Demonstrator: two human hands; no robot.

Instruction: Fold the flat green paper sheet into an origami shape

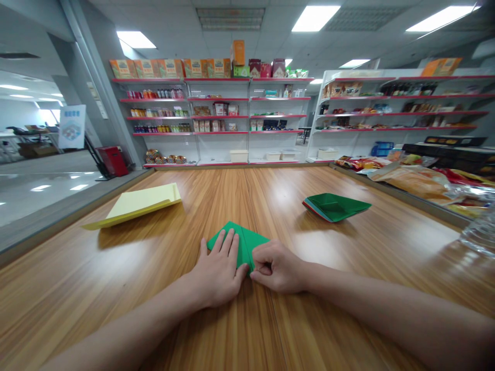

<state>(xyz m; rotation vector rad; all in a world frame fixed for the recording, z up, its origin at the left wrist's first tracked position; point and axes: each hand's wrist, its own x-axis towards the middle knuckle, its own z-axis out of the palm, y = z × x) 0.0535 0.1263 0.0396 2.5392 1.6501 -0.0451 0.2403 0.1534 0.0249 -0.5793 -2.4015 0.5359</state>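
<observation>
A sheet of green origami paper [244, 242] lies on the table in front of me, with straight crease or edge lines running across it toward its near corner. My left hand [218, 270] rests flat on its left part, fingers spread, thumb near that corner. At the right edge of the sheet, my right hand [280, 267] is closed, its fingers curled and the thumb and forefinger at the paper's edge. My hands cover both sides of the sheet. Farther right sits a stack of coloured paper [334, 207], dark green on top.
A yellow paper pad or folder [143, 203] lies at the left on the wooden table [216, 185]. Packaged snacks [417, 180] line the right side, near a clear plastic item [481, 232]. Stocked shelves [220, 116] stand beyond the table's far edge.
</observation>
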